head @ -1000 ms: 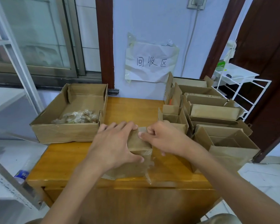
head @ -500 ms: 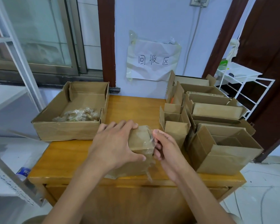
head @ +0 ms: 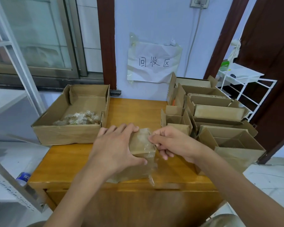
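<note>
Tabletop (head: 134, 112): wooden, carries every box.
Tray carton (head: 64, 135): far left, crumpled clear scraps inside.
Open boxes (head: 220, 112): packed together along the right side.
Small box (head: 143, 145): near front edge, centre, between both hands.
Left hand (head: 115, 148): fingers over the top, thumb on the front face, gripping it.
Right hand (head: 174, 143): fingers curled, pinching clear tape (head: 152, 176) at the box's upper right edge.

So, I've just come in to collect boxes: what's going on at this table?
A person is stripping clear tape off a small cardboard box on the wooden table. The left hand grips the box and holds it down, while the right hand pinches the tape at its top right edge. A shallow carton to the left holds crumpled tape scraps; opened boxes stand to the right.
</note>
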Available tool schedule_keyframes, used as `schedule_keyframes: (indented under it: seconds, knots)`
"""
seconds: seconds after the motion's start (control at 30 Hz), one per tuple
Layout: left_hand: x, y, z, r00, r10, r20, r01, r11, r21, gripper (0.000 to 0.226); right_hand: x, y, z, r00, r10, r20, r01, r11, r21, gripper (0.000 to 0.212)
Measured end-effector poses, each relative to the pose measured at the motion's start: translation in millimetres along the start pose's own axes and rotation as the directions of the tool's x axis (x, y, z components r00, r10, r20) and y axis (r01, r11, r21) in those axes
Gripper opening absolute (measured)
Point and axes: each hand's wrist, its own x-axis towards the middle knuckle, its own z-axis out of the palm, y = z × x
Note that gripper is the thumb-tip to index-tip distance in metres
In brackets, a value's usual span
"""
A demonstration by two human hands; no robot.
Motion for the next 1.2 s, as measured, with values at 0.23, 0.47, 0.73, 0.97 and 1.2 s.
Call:
schedule_keyframes:
  seconds: [0.23, 0.47, 0.73, 0.97, 1.2]
  knots:
    - [-6, -3, -2, 0.999, -0.022, 0.038, 0.023, 0.999, -0.03, 0.104, -2, 35, 33, 0.998, 0.001, -0.056, 0.026, 0.872, 0.49, 0.036]
    - [-21, 14, -30, 0.999, 0.051, 0.006, -0.05, 0.992, -0.117, 0.069, -20, 6, 18, 0.908, -0.306, -0.285, 0.043, 0.747, -0.663, 0.03]
    - [-6, 13, -35, 0.99, -0.032, -0.137, 0.013, 0.991, -0.136, 0.031, -25, -17, 14, 0.776, -0.431, -0.46, 0.142, 0.83, -0.539, 0.025]
    - [2, 18, -52, 0.981, 0.022, -0.192, -0.041, 0.994, -0.098, 0.044, -27, -23, 20, 0.649, -0.582, -0.491, 0.154, 0.732, -0.664, 0.016]
    - [5, 31, -61, 0.997, -0.01, -0.081, 0.008, 1.0, -0.025, 0.045, -25, -18, 29, 0.632, -0.643, -0.433, 0.167, 0.659, -0.733, 0.015]
